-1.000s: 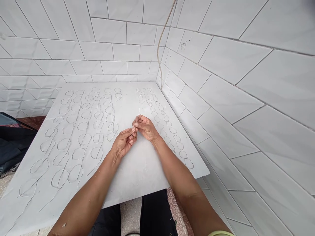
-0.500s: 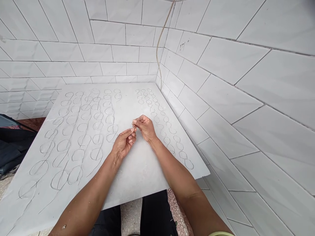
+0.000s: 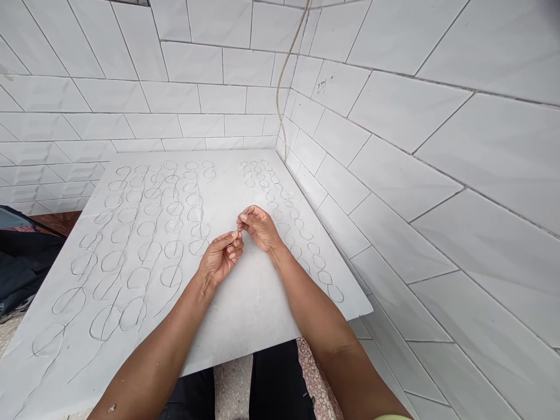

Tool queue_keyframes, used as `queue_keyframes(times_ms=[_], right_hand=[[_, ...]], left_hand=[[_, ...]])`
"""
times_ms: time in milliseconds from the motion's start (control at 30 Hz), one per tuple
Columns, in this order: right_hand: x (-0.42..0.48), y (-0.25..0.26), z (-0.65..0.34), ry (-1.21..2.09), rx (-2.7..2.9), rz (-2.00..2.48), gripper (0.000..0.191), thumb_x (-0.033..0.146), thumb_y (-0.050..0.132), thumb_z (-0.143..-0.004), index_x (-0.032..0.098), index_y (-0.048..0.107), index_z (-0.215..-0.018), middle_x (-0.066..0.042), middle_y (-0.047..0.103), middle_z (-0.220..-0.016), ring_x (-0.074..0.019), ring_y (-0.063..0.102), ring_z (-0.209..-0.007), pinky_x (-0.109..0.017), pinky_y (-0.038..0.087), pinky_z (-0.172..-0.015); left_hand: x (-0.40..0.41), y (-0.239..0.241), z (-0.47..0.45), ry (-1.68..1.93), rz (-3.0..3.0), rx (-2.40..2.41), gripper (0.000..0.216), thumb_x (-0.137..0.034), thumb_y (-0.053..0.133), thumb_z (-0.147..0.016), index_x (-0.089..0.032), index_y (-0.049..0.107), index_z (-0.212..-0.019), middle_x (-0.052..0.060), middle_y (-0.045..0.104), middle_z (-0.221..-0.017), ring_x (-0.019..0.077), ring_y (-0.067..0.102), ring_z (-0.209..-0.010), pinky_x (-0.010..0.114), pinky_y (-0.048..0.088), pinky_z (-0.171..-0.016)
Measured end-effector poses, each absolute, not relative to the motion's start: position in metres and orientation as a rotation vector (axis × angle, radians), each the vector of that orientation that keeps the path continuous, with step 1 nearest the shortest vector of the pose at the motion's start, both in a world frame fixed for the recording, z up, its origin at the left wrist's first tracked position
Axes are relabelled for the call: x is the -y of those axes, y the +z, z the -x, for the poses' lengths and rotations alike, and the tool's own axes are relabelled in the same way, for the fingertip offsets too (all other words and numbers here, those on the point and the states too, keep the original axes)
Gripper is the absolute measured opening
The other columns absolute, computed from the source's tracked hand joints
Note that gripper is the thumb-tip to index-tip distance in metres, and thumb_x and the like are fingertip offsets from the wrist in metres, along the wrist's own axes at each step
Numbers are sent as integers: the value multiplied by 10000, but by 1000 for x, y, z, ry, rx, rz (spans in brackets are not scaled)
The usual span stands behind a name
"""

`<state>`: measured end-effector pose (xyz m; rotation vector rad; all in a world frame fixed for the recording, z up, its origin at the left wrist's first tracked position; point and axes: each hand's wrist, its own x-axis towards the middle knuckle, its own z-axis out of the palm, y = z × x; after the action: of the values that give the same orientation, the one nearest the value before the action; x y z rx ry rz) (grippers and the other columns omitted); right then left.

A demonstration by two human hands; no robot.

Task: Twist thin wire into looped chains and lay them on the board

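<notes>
My left hand [image 3: 221, 256] and my right hand [image 3: 259, 227] meet above the middle of a white board [image 3: 245, 303]. Both pinch a thin piece of wire [image 3: 245, 213], whose end sticks up from my right fingertips. The fingers of both hands are closed around it. Rows of larger wire loops [image 3: 144, 233] lie on the board left of my hands. A double row of small wire loops [image 3: 289, 224] runs along the board's right side, just beyond my right hand.
White tiled walls [image 3: 394, 146] enclose the board at the back and right. A thin cable [image 3: 284, 76] hangs down the corner. A dark bag [image 3: 20, 251] lies on the floor at the left. My dark trousers [image 3: 271, 385] show below the board's front edge.
Both hands have stayed together in the same spot, working the wire with small finger movements. The view has tilted slightly.
</notes>
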<state>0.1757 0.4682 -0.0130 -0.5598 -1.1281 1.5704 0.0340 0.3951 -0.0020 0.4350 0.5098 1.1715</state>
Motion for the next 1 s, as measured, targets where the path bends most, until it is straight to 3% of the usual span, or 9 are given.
queue_keyframes(times_ms=[333,567,1000], right_hand=[[-463,-9,-170,1178,1280,777,286,429,812,-784,202,646,-735,-17,695,-754,-141,609,-685,-305,509,-695],[-466,-10,-175,1270,1287,785,318,508,718,-850,195,689,-804,-51,722,-826,-148,630,-716,-291,500,-654],[-466,-11,-179,1405,1421,784,399,574,661,-885,180,720,-881,-56,705,-848,-152,641,-725,-273,484,-614]], left_hand=[[-394,-3,-36,1193,-442,-531,116,-134,797,-766,-54,723,-805,-7,507,-672,20,396,-537,127,348,-455],[-397,-5,-36,1258,-556,-670,170,-177,857,-717,-86,738,-798,29,607,-756,28,433,-556,164,364,-488],[-399,-12,-37,1417,-817,-1011,234,-377,828,-765,-157,750,-783,6,599,-726,87,481,-557,259,447,-564]])
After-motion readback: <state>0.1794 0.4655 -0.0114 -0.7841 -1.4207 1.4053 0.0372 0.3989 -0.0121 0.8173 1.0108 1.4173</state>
